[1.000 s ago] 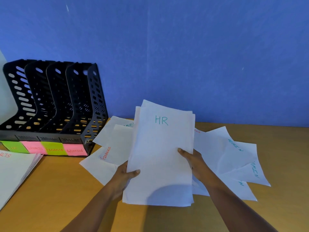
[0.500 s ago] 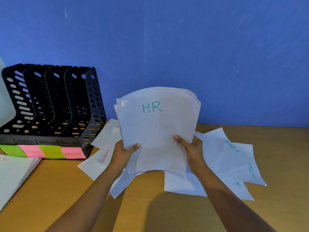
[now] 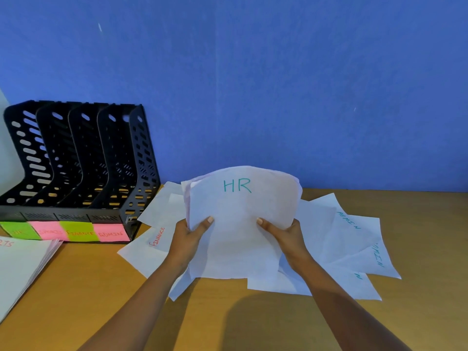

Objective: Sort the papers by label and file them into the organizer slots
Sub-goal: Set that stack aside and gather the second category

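1. Head view, nearest first: two bare forearms reach in from the lower edge over the wooden table (image 3: pixel 83 323).
2. At 8 o'clock from the hands, cut by the frame's left edge, a side pile (image 3: pixel 22 272) of white sheets lies flat, with the red letters "RTS" showing on top.
3. The left hand (image 3: pixel 187 239) pinches the left edge of the HR stack (image 3: pixel 238 231), thumb on the front sheet and fingers curled behind. The right hand (image 3: pixel 286 235) pinches the right edge the same way.
4. That stack stands tilted up between the hands, its top bowing over, with "HR" in teal near the top. I cannot tell whether its lower edge touches the sheets beneath.
5. At 9 o'clock from the stack, a FINANCE sheet (image 3: pixel 152 249) lies flat, partly under the left wrist.
6. At 3 o'clock, overlapping ADMIN sheets (image 3: pixel 354 236) fan out on the table.
7. At 10 o'clock, a black organizer (image 3: pixel 76 160) with four slots stands against the blue wall (image 3: pixel 278 84).
8. Sticky labels (image 3: pixel 63 233) run along its front: green HR, a blurred pink one, green FINANCE, pink ADMIN.
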Demonstrator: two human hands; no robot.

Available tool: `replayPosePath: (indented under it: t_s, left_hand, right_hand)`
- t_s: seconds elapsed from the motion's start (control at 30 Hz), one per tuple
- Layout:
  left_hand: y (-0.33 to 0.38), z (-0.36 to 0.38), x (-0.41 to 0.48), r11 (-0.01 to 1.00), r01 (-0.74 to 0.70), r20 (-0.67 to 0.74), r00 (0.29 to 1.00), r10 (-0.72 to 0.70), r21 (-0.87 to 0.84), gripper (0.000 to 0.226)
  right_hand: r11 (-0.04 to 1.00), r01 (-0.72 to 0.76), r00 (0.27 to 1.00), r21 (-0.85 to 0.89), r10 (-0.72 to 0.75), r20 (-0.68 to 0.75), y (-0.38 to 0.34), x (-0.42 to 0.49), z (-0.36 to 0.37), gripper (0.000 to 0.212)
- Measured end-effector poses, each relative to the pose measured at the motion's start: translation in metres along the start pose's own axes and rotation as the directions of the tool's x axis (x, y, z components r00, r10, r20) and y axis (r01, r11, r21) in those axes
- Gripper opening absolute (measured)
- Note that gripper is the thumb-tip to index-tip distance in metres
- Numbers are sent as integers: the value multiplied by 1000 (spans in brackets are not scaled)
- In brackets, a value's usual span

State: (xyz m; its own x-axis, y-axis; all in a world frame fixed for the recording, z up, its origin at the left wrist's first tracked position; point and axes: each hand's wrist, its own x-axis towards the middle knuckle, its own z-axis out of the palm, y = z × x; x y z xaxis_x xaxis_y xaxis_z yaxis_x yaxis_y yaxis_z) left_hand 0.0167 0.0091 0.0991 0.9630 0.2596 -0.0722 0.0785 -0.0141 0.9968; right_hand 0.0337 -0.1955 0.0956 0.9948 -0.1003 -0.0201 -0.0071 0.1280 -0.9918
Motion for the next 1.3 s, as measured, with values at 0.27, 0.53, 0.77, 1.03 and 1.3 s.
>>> replayPosePath:
  t_s: [0.27, 0.53, 0.77, 1.03, 1.3]
  left_hand:
    - [7, -6, 5, 900, -54, -190, 981, -32, -432, 26]
    - [6, 1, 3, 753, -1, -95, 992, -81, -659, 30]
    - [6, -9, 3, 764, -79, -109, 994, 12, -640, 24]
    - [0, -72, 18, 937, -134, -101, 989, 106, -322, 29]
    - [-21, -68, 4, 990, -140, 130, 982, 135, 26, 30]
  right_hand:
    - [944, 31, 988, -329, -79, -136, 22, 6, -7, 69]
    - [976, -127, 992, 178, 120, 47, 37, -5, 7, 93]
    - [950, -102, 995, 296, 102, 15, 26, -5, 7, 99]
    - [991, 7, 999, 136, 0, -47, 7, -2, -35, 82]
    - [999, -2, 1000, 33, 1, 23, 15, -8, -47, 96]
